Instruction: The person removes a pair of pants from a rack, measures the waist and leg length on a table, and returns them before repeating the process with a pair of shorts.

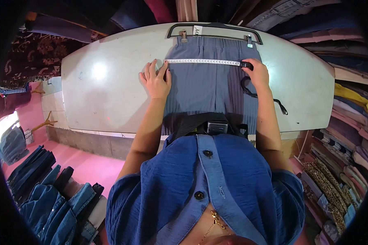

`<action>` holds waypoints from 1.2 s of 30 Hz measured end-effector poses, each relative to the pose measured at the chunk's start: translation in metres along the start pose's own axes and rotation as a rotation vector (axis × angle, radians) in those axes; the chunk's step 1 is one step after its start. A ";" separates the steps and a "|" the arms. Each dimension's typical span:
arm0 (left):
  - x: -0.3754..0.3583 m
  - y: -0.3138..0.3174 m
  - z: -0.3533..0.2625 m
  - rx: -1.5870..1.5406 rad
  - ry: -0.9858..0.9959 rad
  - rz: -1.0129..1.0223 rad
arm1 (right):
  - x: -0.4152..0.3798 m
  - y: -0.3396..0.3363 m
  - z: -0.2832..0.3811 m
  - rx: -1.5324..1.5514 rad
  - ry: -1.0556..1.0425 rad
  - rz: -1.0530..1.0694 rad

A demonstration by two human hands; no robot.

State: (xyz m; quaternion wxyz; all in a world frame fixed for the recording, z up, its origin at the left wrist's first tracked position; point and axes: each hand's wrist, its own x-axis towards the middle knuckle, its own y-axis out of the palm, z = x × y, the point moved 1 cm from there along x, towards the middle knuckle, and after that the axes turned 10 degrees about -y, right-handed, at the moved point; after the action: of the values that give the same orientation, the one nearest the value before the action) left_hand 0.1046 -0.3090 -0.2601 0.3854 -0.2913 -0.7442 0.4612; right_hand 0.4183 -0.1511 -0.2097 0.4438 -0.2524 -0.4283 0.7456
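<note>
Grey pleated trousers (208, 87) lie on a white table, clipped at the waist to a black hanger (215, 25). A white measuring tape (204, 61) stretches across them below the waistband. My right hand (256, 73) grips the tape's black case (245, 64) at the right edge of the garment, and a black strap (249, 93) hangs from it onto the table. My left hand (156, 81) lies at the left edge with its fingers spread, the index fingertip by the tape's left end. Whether that fingertip presses on the tape is hard to tell.
The white table (98, 98) reaches out on both sides. Folded clothes (347, 110) are stacked at the right, and more garments line the far edge. Jeans (53, 208) lie at the lower left above a pink floor (92, 161). Patterned fabric (37, 57) hangs at the upper left.
</note>
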 end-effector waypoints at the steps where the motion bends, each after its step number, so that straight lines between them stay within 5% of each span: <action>1: 0.000 0.000 0.000 0.006 0.003 -0.005 | -0.001 -0.005 -0.003 -0.002 0.015 -0.001; 13: -0.001 -0.002 -0.001 0.048 -0.016 0.044 | -0.010 -0.039 -0.049 -0.021 0.219 -0.001; 36: -0.001 0.000 0.000 0.047 -0.020 0.039 | -0.004 -0.046 -0.094 0.142 0.128 0.079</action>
State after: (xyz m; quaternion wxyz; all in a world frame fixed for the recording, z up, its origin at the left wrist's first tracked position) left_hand 0.1055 -0.3100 -0.2604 0.3755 -0.2921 -0.7311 0.4890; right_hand 0.5123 -0.1043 -0.2176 0.4571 -0.2841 -0.3351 0.7733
